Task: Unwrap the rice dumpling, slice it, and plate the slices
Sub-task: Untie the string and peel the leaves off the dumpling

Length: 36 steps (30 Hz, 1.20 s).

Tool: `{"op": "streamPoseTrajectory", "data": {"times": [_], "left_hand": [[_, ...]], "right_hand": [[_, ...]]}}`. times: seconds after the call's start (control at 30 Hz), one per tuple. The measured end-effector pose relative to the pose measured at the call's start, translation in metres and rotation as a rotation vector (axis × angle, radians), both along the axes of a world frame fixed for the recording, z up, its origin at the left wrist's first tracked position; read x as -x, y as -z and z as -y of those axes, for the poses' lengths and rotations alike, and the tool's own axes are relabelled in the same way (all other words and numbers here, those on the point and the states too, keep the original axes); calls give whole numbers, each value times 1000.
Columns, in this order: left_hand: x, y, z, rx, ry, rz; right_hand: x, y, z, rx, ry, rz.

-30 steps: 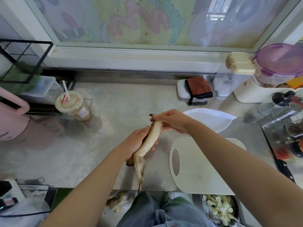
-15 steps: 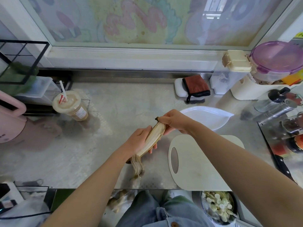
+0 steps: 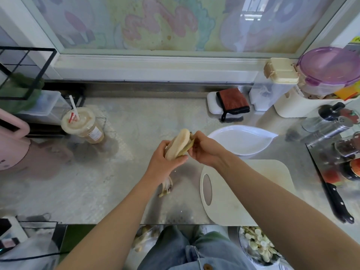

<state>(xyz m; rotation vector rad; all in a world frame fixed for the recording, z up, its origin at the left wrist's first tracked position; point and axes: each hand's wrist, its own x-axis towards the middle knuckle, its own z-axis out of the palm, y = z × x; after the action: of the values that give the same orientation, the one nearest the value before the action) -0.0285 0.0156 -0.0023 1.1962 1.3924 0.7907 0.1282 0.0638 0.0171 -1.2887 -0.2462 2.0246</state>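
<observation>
A long pale rice dumpling (image 3: 178, 143) is held above the steel counter, its white rice bared along the top. My left hand (image 3: 165, 162) grips it from below. My right hand (image 3: 204, 151) pinches the greenish-brown leaf wrap (image 3: 188, 148) at the dumpling's right side. A loose strip of leaf (image 3: 167, 187) hangs down below my left hand. The white leaf-shaped plate (image 3: 253, 141) lies just right of my hands, and the cream cutting board (image 3: 245, 191) lies in front of it. A black-handled knife (image 3: 337, 203) rests at the counter's right edge.
An iced drink cup with a straw (image 3: 81, 123) stands at the left. A red-brown cloth on a white block (image 3: 231, 102) sits at the back. Containers, shakers and jars (image 3: 331, 117) crowd the right side. A bowl of scraps (image 3: 259, 248) sits below the counter edge.
The dumpling has been tilted up and turned, and more leaf is peeled off, baring the white rice. My right hand has moved from the top tip to the right side.
</observation>
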Motion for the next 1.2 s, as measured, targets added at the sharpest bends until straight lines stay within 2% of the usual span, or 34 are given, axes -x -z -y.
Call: {"op": "streamPoseTrajectory", "data": {"times": [0.07, 0.2, 0.37, 0.53, 0.67, 0.77, 0.83, 0.9, 1.03, 1.2], "left_hand": [[-6, -3, 0, 21, -57, 183], [-14, -6, -1, 106, -219, 504], [-18, -7, -6, 203, -258, 685], [-17, -10, -11, 251, -367, 712], [-17, -8, -16, 294, -566, 835], [-23, -8, -15, 300, -514, 738], [-29, -9, -11, 265, -467, 630], [-32, -11, -9, 232, -477, 612], [-31, -13, -9, 160, -504, 610], [-27, -14, -17, 135, -692, 569]], "right_hand": [[8, 4, 1, 50, 98, -160], [16, -5, 5, 123, 227, -356], [21, -18, 10, 148, 267, -474], [14, -12, 9, 163, 290, -335], [9, 3, 12, 219, 380, -224], [15, 1, 21, 90, 172, -104], [19, -4, 27, -48, -70, 79], [22, -3, 29, -168, -137, 246], [25, 3, 26, -177, -39, 414], [24, 15, 24, 15, 197, 292]]}}
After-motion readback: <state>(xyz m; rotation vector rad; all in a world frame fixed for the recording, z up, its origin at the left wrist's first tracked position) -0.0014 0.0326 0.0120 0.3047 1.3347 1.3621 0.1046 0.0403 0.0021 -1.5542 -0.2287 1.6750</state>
